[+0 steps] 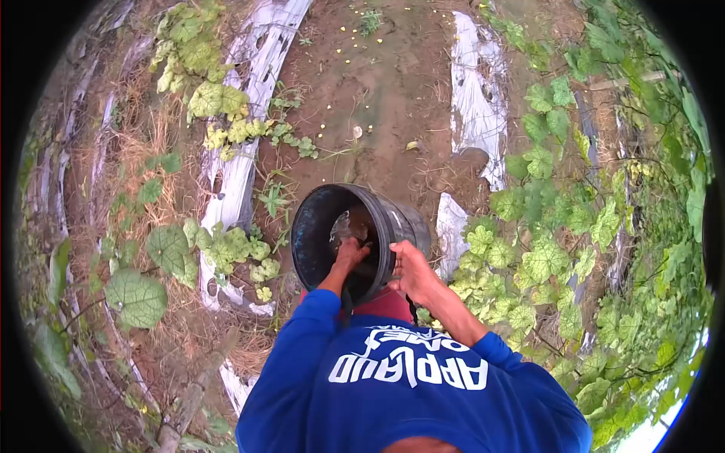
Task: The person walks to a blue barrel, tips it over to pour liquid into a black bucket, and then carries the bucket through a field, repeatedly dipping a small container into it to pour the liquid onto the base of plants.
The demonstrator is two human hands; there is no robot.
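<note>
A black bucket [414, 226] is tilted in front of my body, its mouth facing left and toward me. My left hand [351, 255] reaches through the mouth into the bucket, fingers curled in. Something brown and a pale, clear-looking patch show in the bucket's dark inside, too shadowed to name. What the left fingers hold is hidden. Against the bucket's outer right side, just behind the rim, my right hand [414, 273] grips it with bent fingers. Part of something red shows below the bucket, by my waist.
A brown soil path [355, 98] runs ahead, with small yellow bits scattered on it. Torn pale plastic sheeting [253, 98] lines the left, with more sheeting [476, 83] on the right. Leafy vines [544, 257] crowd the right; broad leaves [136, 298] and dry straw lie left.
</note>
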